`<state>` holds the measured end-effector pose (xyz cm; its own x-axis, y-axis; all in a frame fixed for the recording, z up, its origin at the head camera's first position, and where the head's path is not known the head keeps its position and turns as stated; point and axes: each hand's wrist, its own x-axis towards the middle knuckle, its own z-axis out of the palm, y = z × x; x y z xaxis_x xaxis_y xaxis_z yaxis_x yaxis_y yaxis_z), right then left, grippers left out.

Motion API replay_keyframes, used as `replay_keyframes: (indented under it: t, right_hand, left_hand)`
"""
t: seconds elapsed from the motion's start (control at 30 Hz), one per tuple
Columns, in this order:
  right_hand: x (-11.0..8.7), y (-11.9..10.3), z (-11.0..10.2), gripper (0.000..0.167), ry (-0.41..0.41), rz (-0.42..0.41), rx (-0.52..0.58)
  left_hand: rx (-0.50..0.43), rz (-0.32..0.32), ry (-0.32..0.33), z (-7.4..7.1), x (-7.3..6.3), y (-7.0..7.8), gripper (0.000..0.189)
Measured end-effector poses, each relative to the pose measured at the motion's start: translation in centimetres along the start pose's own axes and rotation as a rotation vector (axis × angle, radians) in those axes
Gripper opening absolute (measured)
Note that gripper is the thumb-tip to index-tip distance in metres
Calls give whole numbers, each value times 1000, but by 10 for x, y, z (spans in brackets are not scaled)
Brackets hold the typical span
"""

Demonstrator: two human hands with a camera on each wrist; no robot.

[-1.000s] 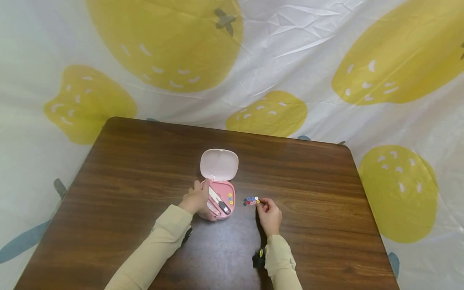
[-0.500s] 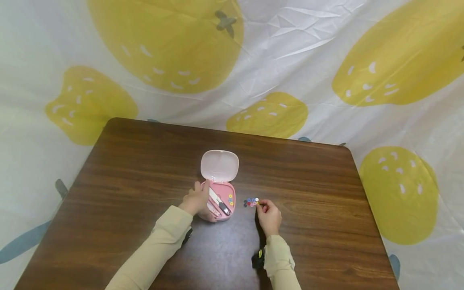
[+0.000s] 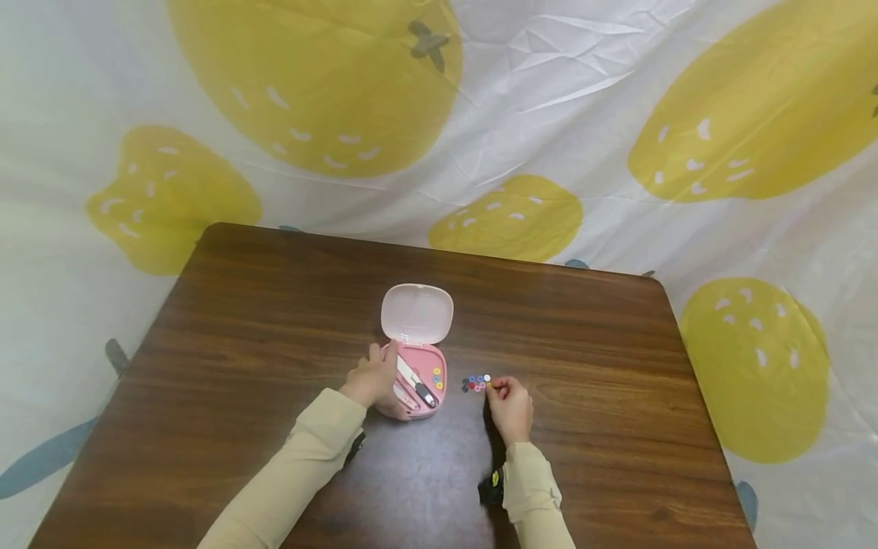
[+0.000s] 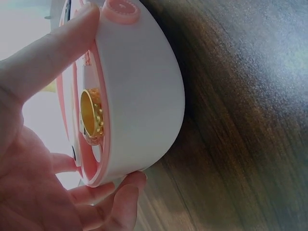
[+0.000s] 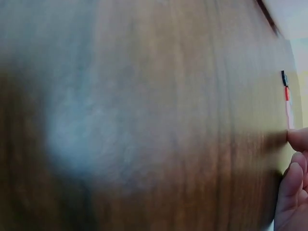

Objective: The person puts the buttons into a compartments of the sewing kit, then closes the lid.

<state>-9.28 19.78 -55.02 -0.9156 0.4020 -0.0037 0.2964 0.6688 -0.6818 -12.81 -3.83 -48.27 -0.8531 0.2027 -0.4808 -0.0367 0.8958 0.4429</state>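
Observation:
A pink sewing box (image 3: 442,358) stands with its pale lid (image 3: 416,313) tipped back. My left hand (image 3: 373,377) grips its left side, thumb and fingers spread along the rim. Inside lie black-handled thread snips (image 3: 414,380), a slim pink tool (image 3: 405,398) and three small buttons (image 3: 437,378); the left wrist view adds a gold thimble (image 4: 90,113). To the right of the box, several coloured buttons (image 3: 473,383) sit in two short rows. My right hand (image 3: 511,409) pinches the yellow button at their right end between thumb and forefinger, partly hiding it.
The brown wooden table (image 3: 274,305) reaches back to a white curtain (image 3: 343,202) printed with yellow fruit. A dark wrist strap (image 3: 490,488) sits at my right sleeve. In the right wrist view the table surface is blurred.
Both hands stay almost still. The right fingertips stay on the yellow button, and the left hand keeps its hold on the sewing box.

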Motion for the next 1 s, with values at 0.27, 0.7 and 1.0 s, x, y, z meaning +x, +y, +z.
replay_keyframes:
  t: [0.27,0.7,1.0]
  right_hand:
    - [-1,-2,-3,10,21,-77,47]
    - [1,-61,9,7,-98,-251,255]
    - [4,-73,29,7,-232,-256,229]
  left_hand:
    - [0,2,-3,-1,-2,1,127]
    - [-2,16,3,-2,-2,0,127]
    - [10,33,21,-2,-1,-1,128]
